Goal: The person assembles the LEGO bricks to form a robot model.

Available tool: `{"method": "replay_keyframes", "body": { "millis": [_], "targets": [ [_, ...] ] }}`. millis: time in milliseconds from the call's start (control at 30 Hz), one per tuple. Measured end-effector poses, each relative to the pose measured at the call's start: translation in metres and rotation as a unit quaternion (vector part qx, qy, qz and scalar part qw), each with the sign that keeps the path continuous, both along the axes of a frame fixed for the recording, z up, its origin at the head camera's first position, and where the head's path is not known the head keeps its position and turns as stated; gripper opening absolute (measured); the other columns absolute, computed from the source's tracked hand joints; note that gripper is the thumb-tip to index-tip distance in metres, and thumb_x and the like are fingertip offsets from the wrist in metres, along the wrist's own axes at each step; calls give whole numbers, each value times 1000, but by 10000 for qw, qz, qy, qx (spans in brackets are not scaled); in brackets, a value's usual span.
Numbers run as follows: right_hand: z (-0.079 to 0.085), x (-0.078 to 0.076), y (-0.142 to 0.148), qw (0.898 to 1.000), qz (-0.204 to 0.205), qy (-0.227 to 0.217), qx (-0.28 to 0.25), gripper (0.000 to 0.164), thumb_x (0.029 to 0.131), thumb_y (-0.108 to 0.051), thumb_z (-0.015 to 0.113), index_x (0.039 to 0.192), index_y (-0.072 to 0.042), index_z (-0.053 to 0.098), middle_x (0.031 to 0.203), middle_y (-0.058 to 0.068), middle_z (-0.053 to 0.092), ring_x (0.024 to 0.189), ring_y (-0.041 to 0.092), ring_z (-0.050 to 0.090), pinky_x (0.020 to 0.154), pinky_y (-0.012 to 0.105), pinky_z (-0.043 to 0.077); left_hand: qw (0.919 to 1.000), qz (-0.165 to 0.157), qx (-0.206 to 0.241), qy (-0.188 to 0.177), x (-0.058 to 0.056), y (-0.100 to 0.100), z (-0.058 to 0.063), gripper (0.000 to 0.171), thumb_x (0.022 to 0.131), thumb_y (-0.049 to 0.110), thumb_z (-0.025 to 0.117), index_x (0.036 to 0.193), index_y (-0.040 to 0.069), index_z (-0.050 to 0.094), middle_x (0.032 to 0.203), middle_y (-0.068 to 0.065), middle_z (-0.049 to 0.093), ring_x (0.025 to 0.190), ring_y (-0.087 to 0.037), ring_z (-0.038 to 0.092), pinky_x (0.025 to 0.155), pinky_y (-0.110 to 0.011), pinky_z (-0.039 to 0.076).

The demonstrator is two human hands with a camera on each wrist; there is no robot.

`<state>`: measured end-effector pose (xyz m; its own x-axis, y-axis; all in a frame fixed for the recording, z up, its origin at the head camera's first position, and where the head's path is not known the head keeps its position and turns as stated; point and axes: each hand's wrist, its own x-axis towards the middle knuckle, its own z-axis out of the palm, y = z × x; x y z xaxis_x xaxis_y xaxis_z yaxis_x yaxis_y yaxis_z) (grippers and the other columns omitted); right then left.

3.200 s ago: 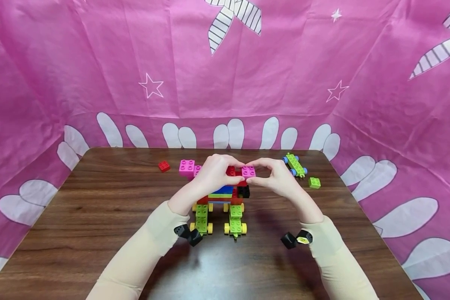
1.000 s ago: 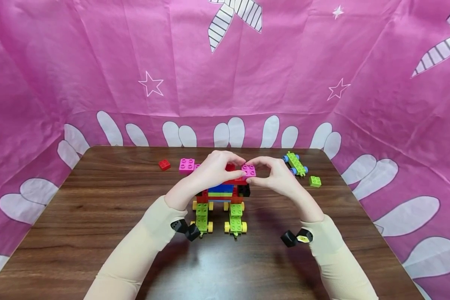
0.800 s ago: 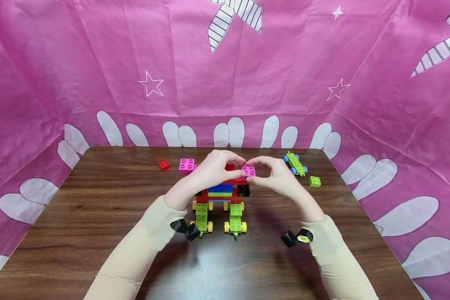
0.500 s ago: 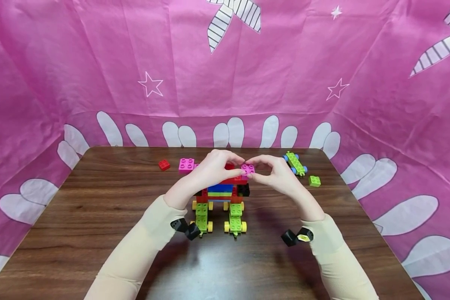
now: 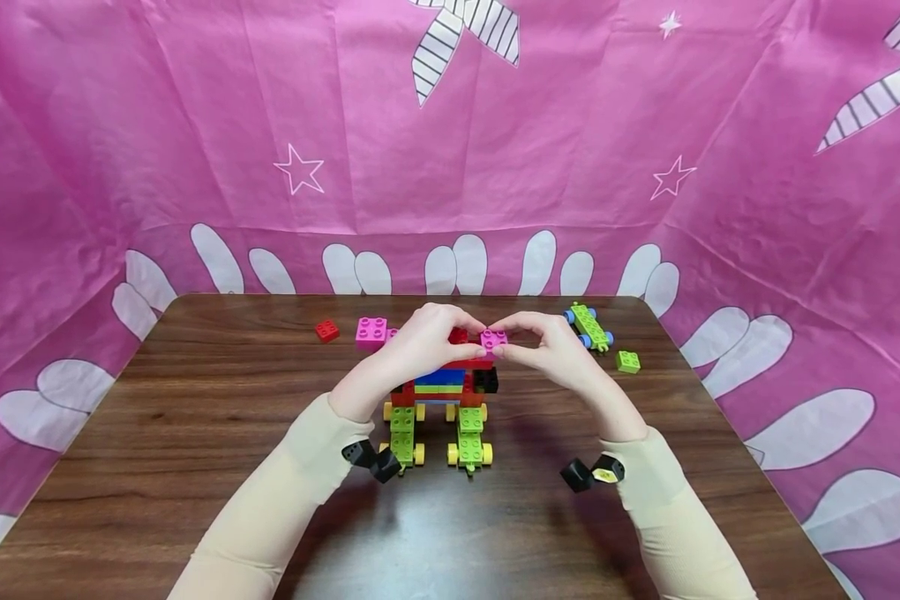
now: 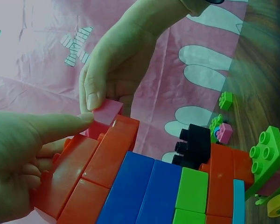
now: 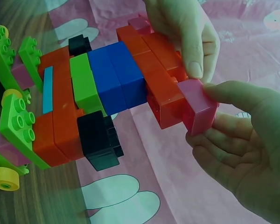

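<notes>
In the head view a pink brick [image 5: 492, 338] sits at the right end of the red top bricks of a toy brick build. My right hand [image 5: 553, 346] pinches that brick between thumb and fingers. My left hand [image 5: 423, 337] reaches over the top bricks, its thumb and forefinger meeting the pink brick from the left. In the left wrist view its other fingers bend behind the red bricks [image 6: 105, 149]. Blue bricks [image 7: 114, 77], green bricks [image 7: 84, 79] and black bricks [image 7: 98, 140] lie lower in the build, above green wheeled bases [image 5: 470, 433] with yellow wheels.
Another pink brick [image 5: 371, 332] tops the build's left end. A loose red brick [image 5: 327, 331] lies at the back left of the wooden table [image 5: 217, 417]. A green wheeled base [image 5: 589, 327] with blue wheels and a green brick [image 5: 627, 362] lie at the back right.
My right thumb has moved up slightly onto the pink brick's front side. The brick has shifted a little to the left. My left hand has barely moved, and the build stands in place.
</notes>
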<state>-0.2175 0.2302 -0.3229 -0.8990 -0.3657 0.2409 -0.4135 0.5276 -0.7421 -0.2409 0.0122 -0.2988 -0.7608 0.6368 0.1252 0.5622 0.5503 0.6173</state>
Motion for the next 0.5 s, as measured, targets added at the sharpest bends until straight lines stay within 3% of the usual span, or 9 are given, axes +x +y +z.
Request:
{"method": "replay_keyframes", "body": {
  "millis": [233, 500],
  "targets": [
    [1, 1, 0, 9999, -53, 84, 88, 26, 86, -22, 73, 110, -12, 70, 106, 2, 71, 102, 16, 62, 88, 41, 51, 9999, 57, 35, 91, 1, 1, -1, 33, 86, 24, 73, 114, 8, 71, 110, -5, 72, 105, -18, 65, 90, -30, 53],
    [-3, 2, 1, 9999, -101, 133, 46, 29, 85, -23, 74, 111, -12, 69, 105, 2, 70, 100, 16, 62, 88, 46, 51, 9998, 82, 53, 200, 1, 2, -4, 33, 85, 25, 74, 113, 8, 71, 109, -5, 72, 103, -18, 65, 88, -29, 54]
  ]
}}
